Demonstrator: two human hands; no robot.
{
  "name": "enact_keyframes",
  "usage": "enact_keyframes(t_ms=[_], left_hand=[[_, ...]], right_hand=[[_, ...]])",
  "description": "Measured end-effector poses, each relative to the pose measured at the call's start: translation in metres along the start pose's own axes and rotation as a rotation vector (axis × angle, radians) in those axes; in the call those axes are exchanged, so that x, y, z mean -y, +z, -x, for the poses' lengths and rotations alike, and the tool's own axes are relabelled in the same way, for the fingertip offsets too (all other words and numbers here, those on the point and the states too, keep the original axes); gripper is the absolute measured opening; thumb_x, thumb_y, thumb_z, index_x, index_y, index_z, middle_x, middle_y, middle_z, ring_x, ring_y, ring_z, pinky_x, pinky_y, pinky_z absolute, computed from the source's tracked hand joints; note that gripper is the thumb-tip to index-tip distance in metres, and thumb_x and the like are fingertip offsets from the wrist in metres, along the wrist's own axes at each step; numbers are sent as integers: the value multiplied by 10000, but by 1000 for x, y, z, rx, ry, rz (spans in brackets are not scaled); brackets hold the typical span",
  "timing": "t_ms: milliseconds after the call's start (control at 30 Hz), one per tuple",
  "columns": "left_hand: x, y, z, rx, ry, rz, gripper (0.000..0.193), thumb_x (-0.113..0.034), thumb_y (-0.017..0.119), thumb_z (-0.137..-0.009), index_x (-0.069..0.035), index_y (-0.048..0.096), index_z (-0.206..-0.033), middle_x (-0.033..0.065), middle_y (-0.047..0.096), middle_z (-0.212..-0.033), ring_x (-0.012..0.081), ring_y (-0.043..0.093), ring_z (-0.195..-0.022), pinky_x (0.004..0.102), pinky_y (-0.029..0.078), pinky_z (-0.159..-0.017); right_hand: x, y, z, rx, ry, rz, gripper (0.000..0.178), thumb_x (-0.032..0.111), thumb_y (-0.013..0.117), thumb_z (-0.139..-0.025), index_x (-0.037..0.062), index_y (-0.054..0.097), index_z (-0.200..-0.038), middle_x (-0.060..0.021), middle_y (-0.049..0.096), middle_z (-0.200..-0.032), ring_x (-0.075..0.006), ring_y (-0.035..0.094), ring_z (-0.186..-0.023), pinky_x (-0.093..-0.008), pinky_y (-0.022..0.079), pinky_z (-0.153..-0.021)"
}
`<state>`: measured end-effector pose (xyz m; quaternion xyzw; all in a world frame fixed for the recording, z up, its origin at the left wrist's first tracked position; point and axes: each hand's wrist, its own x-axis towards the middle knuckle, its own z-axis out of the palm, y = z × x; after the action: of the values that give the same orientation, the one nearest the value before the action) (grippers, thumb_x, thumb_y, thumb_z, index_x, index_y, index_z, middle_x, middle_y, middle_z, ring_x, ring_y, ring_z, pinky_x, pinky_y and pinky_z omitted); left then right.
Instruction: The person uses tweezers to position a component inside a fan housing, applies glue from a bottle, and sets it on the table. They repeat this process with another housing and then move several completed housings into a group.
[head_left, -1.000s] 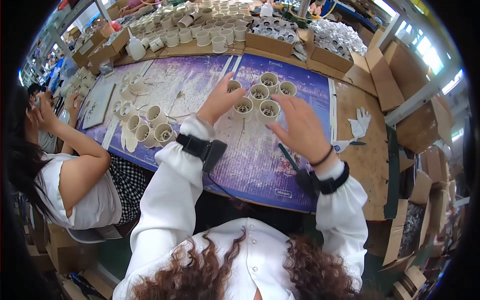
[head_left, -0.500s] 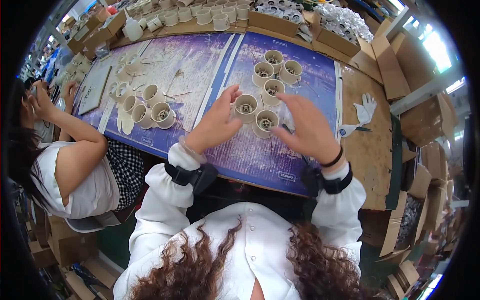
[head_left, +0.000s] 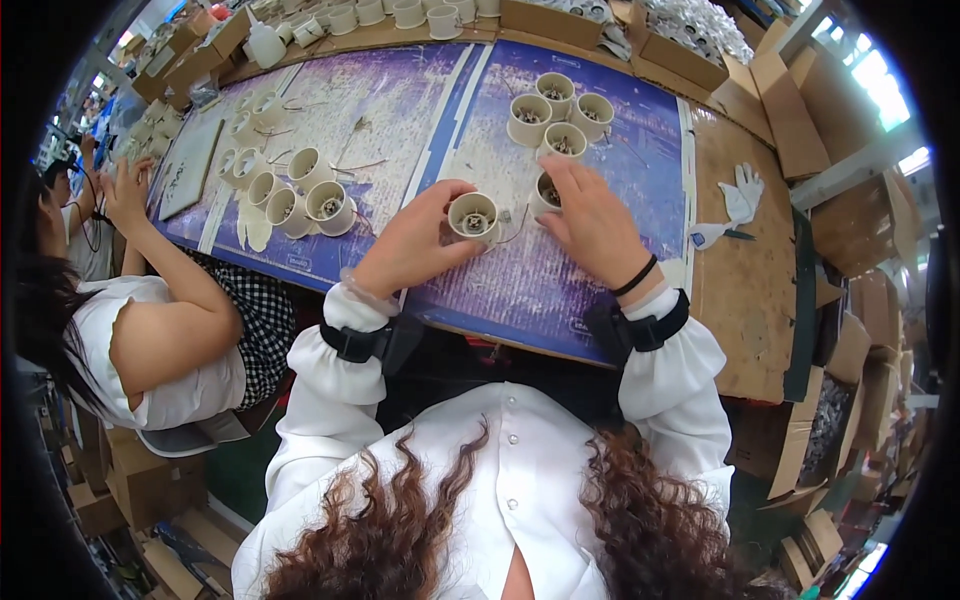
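Note:
My left hand point(head_left: 423, 240) is closed around the side of a white cylindrical lamp housing point(head_left: 473, 216), thumb at the near side and fingers at the far side. Inside it sits a small metal fitting, and a thin wire trails out to its right. My right hand point(head_left: 598, 222) curls around a second white housing point(head_left: 547, 194), covering much of it. Just beyond, several like housings point(head_left: 528, 118) stand upright in a cluster, with fittings inside.
To the left, more white housings point(head_left: 330, 207) stand on the purple worn table mat point(head_left: 385, 110). A co-worker point(head_left: 170, 330) sits there, hands raised. A white glove point(head_left: 741, 194) lies on the brown board at right. Boxes of parts point(head_left: 680, 55) and a squeeze bottle point(head_left: 265, 45) line the back.
Both hands have closed in from hovering open beside the housings. The left hand now grips one housing, which sits further left and apart; the right hand has come round another, closer to the cluster.

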<state>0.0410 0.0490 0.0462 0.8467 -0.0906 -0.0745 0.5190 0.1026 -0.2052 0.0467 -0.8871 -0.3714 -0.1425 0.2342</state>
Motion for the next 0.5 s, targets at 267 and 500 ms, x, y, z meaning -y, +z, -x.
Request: enact_keyframes(t_ms=[267,500], left_hand=[[9,14,18,-106,228,-273,708,-169,864,-763,-48,535,-1378,136,598,-1274,322,577,-1150,393,472,-998],[11,39,29,-270,278,-306,695,-203,892,-685,-76,584,-1295,126,631,-1229,347,551,-1151,449,422,-1015]], right_hand=[[42,-34,32,-59,-23,-36,422,89,742,-845,64,603,-1243,-138,676,-1118,-325,669,-958,-412,539,-810],[66,13,54,-62,238,-471,285,34,701,-859,59,651,-1139,-130,654,-983,-254,636,-669,-356,513,-635]])
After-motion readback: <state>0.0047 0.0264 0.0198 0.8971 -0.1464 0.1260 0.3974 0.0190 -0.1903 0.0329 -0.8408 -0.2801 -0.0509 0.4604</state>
